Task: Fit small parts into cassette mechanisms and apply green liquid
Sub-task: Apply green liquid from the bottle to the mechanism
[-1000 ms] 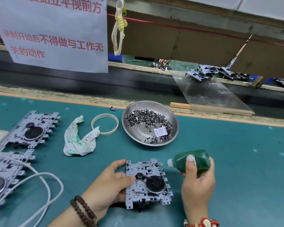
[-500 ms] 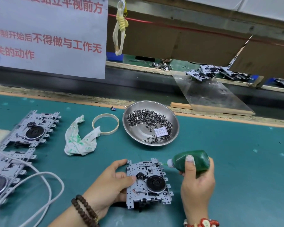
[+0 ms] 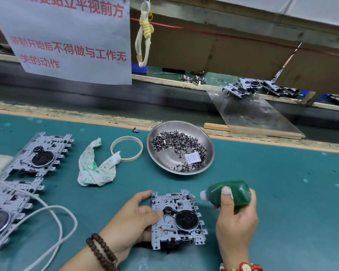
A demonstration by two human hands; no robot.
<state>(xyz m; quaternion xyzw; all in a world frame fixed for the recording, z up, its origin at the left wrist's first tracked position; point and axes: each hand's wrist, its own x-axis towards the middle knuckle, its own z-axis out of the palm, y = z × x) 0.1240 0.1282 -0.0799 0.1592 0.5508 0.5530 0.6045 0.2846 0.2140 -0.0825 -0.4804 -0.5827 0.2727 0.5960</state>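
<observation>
**Cassette mechanism under the nozzle: where the green liquid could stray**

Cassette mechanism (image 3: 177, 218) lies flat on the teal worktop (image 3: 282, 192), near the front edge, with its black flywheel and small pulley facing up. The left hand (image 3: 133, 218) grips its left side, thumb lying across the plate just beside the pulley. The right hand (image 3: 236, 216) is wrapped round a green liquid bottle (image 3: 228, 192) held almost sideways, thumb pressed on its belly, the white nozzle tip right at the mechanism's upper right corner; I cannot tell whether it touches.

Too firm a squeeze looks like the main risk. With the bottle tipped this far, liquid would likely run past the intended spot into neighbouring slots or onto the belt and flywheel, where it could foul the drive. A drop could also fall off the plate edge onto the worktop.

The left hand's hold is one-sided, so nozzle pressure at the far corner might pivot the plate and smear the bead.

A stained rag (image 3: 95, 167) lies well off to the left, out of quick reach for a spill. The steel dish of small parts (image 3: 181, 147) stands behind, apart from the nozzle.
</observation>
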